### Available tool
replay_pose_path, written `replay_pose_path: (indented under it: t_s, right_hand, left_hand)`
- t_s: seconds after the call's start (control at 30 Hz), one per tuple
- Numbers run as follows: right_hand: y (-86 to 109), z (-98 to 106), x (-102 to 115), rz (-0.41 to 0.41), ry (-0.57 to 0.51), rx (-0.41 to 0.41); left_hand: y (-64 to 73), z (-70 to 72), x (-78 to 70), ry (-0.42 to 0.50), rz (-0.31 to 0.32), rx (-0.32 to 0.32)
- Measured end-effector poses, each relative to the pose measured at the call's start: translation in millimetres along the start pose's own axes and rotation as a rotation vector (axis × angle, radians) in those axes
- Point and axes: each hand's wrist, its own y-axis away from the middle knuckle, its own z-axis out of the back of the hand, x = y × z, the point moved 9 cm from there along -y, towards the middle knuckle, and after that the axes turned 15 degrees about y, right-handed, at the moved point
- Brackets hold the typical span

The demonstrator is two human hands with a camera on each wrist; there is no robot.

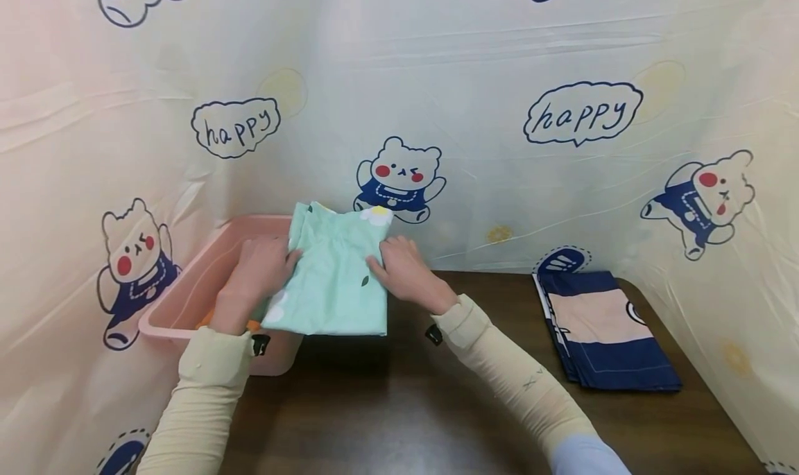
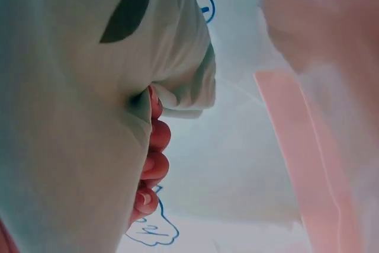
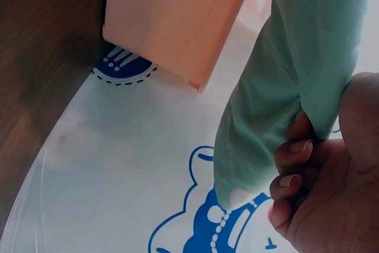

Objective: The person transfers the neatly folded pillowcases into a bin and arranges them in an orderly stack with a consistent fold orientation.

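Note:
Both hands hold up a folded mint-green cloth point(image 1: 337, 274) with white flowers and a small dark leaf. My left hand point(image 1: 262, 267) grips its left edge over the pink basket point(image 1: 212, 270). On the opposite edge, my right hand point(image 1: 408, 270) pinches the fabric, thumb on the near face. Curled fingers of the right hand point(image 3: 320, 188) gather the cloth point(image 3: 260, 117) in the right wrist view. In the left wrist view the cloth point(image 2: 71, 117) fills the left side, with fingertips bent around its edge. The cloth's lower edge hangs above the brown table point(image 1: 387, 419).
Another folded cloth point(image 1: 605, 329), navy and pale pink, lies at the table's right side. Something orange point(image 1: 206, 319) shows inside the basket beside my left forearm. A patterned sheet point(image 1: 474, 177) with bears and "happy" lettering hangs behind and at both sides.

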Motion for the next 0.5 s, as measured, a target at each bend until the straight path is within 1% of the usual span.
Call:
replay_pose_path:
  t_s: [0.33,0.5]
  right_hand:
    - [-2.4,3.6,15.3,0.039,0.04,-0.006]
    - [-4.9,0.2,23.0,0.054,0.035,0.0]
  left_hand:
    - [3.4,3.9,12.6,0.024,-0.045,-0.008]
    - [10.0,13.0,13.9,0.029,-0.087,-0.05]
